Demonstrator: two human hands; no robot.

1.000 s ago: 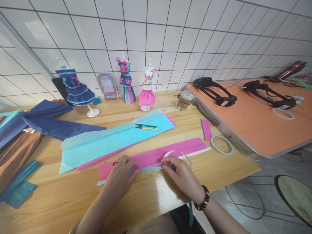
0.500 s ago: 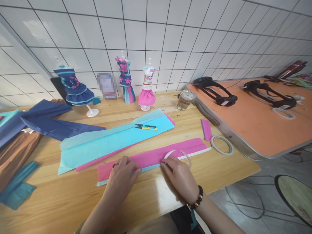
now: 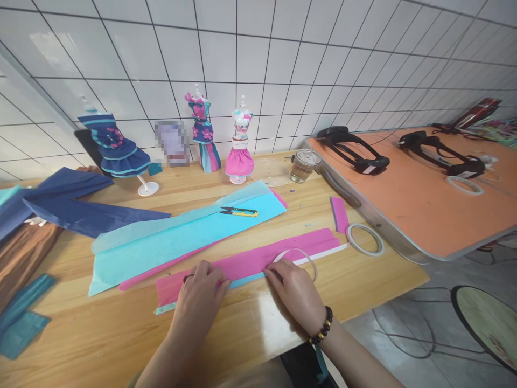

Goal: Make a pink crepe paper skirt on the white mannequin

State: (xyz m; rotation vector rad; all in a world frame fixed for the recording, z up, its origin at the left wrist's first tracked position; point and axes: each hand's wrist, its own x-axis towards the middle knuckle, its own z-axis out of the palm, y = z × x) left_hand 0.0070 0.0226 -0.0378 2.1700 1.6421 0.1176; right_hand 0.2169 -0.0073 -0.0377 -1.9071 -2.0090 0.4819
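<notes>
A long pink fabric strip (image 3: 278, 253) lies across the wooden table, with a light blue layer (image 3: 246, 279) showing along its near edge. My left hand (image 3: 204, 291) rests on the strip's left part, fingers bent and thumb at the near edge. At the middle of that edge, my right hand (image 3: 293, 288) is closed, its thumb and fingertips pinching the strip. A thin white band (image 3: 309, 256) loops up beside my right fingers; where its end sits is hidden. A straight white strip (image 3: 327, 251) runs along the pink fabric's right part.
Black-and-yellow thread snips (image 3: 239, 212) lie on turquoise fabric (image 3: 181, 248). A tape roll (image 3: 365, 240) and a small pink piece (image 3: 339, 214) are to the right. Three dressed mini mannequins (image 3: 239, 161) and a lidded cup (image 3: 305, 166) stand behind. An orange table (image 3: 436, 205) adjoins.
The whole view has shifted slightly. Both hands keep nearly the same place on the pink strip, and the white loop looks much the same.
</notes>
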